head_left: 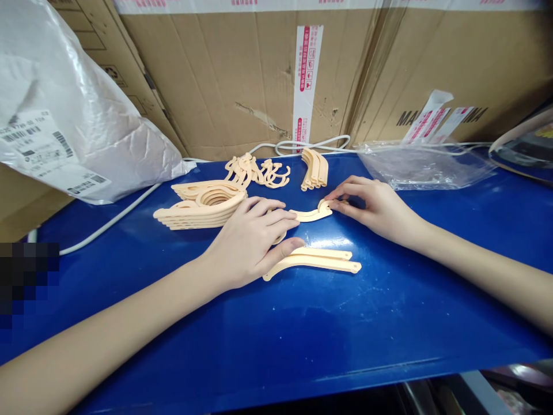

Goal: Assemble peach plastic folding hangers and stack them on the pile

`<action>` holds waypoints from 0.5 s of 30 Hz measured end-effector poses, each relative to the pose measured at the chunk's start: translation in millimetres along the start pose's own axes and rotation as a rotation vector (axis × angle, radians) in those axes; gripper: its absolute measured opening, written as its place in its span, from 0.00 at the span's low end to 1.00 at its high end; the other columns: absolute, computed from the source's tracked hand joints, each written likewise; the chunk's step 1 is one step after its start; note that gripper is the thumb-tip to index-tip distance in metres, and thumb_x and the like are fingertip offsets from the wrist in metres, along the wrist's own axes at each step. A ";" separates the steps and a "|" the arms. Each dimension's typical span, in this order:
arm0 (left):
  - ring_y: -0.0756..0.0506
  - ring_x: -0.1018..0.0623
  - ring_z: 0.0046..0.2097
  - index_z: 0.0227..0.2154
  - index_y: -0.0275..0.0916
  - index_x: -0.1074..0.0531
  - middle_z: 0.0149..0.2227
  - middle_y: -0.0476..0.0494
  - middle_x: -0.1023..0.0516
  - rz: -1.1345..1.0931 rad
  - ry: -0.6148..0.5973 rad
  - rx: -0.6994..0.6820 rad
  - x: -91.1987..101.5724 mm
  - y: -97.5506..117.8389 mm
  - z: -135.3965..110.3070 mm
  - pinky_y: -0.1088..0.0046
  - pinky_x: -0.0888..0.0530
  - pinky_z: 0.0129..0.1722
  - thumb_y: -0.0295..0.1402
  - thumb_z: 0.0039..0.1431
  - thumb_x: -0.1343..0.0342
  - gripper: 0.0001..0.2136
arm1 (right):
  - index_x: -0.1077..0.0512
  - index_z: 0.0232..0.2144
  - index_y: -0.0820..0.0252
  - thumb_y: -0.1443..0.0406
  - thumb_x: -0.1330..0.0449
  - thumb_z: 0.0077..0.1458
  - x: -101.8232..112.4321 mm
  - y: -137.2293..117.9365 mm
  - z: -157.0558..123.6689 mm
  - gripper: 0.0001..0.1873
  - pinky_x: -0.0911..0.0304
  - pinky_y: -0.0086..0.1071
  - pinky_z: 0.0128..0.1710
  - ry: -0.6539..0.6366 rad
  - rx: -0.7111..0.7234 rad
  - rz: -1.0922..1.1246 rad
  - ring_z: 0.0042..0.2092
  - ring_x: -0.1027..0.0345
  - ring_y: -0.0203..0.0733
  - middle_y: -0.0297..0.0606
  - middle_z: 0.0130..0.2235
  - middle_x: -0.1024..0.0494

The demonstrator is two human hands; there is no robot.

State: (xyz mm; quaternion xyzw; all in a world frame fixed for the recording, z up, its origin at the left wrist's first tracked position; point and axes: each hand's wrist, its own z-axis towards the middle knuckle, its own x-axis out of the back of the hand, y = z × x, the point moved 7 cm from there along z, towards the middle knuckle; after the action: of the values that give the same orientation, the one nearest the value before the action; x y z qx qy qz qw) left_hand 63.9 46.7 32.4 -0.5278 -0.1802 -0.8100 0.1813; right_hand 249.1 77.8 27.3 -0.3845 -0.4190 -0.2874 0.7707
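My right hand point(374, 204) pinches the right end of a cream plastic hanger arm point(309, 217) between thumb and fingertips. My left hand point(259, 242) lies palm down with fingers stretched and thumb apart, its fingertips over the arm's left end. A curved cream piece shows partly beneath those fingers; the rest is hidden. Just in front of the left thumb, two loose hanger arms point(319, 262) lie side by side on the blue table point(294, 340). Beside the left hand sits a stack of cream folding hangers point(194, 216).
Behind the hands are a pile of cream hanger hooks point(246, 170) and a bundle of hanger arms point(315, 170). A clear plastic bag point(423, 167) lies back right. White cable point(112, 219) runs along the back, before large cardboard boxes point(242, 75). A silvery parcel point(99, 115) leans at left.
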 end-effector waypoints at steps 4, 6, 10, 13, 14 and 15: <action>0.39 0.30 0.55 0.50 0.37 0.27 0.52 0.43 0.23 -0.009 -0.010 0.027 -0.9 -2.1 -0.4 0.57 0.38 0.53 0.44 0.70 0.60 0.22 | 0.23 0.40 0.55 0.57 0.44 0.61 0.4 2.1 -0.1 0.13 0.33 0.41 0.40 0.026 -0.025 0.028 0.38 0.29 0.43 0.41 0.41 0.24; 0.39 0.30 0.55 0.50 0.36 0.28 0.52 0.42 0.23 -0.016 -0.008 0.031 -0.6 -2.3 -0.5 0.58 0.37 0.53 0.44 0.70 0.61 0.22 | 0.23 0.40 0.55 0.57 0.43 0.61 0.2 2.0 -0.2 0.12 0.34 0.40 0.40 0.031 -0.026 0.035 0.37 0.29 0.42 0.40 0.41 0.24; 0.40 0.29 0.52 0.48 0.35 0.28 0.50 0.41 0.23 -0.008 0.021 0.027 2.9 -1.1 -0.3 0.60 0.36 0.50 0.42 0.71 0.61 0.20 | 0.24 0.40 0.55 0.57 0.43 0.61 0.1 0.4 -0.5 0.12 0.34 0.39 0.41 0.031 -0.013 0.030 0.37 0.29 0.41 0.40 0.41 0.24; 0.42 0.27 0.44 0.41 0.35 0.27 0.43 0.41 0.22 0.093 0.051 0.043 6.9 -2.1 -0.4 0.63 0.34 0.44 0.35 0.70 0.60 0.16 | 0.24 0.40 0.55 0.57 0.43 0.61 1.9 0.1 -0.7 0.12 0.34 0.40 0.41 0.044 -0.012 0.015 0.38 0.29 0.42 0.40 0.41 0.24; 0.42 0.28 0.41 0.38 0.35 0.27 0.39 0.41 0.23 0.133 0.051 0.047 7.8 -2.4 -0.5 0.64 0.34 0.42 0.33 0.69 0.59 0.15 | 0.24 0.41 0.55 0.56 0.43 0.61 3.0 0.1 -0.8 0.12 0.34 0.41 0.41 0.052 -0.013 0.011 0.39 0.29 0.43 0.40 0.41 0.24; 0.43 0.28 0.38 0.36 0.35 0.27 0.36 0.42 0.24 0.166 0.047 0.051 8.5 -2.7 -0.8 0.64 0.34 0.40 0.31 0.68 0.59 0.14 | 0.25 0.41 0.55 0.56 0.43 0.61 4.4 0.0 -0.8 0.13 0.34 0.42 0.42 0.062 -0.014 0.006 0.39 0.29 0.44 0.41 0.41 0.24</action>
State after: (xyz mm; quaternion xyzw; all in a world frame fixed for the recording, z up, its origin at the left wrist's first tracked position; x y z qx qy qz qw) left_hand 58.8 47.9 39.7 -0.5171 -0.1520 -0.7995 0.2652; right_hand 251.6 76.6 30.8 -0.3822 -0.3918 -0.2996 0.7815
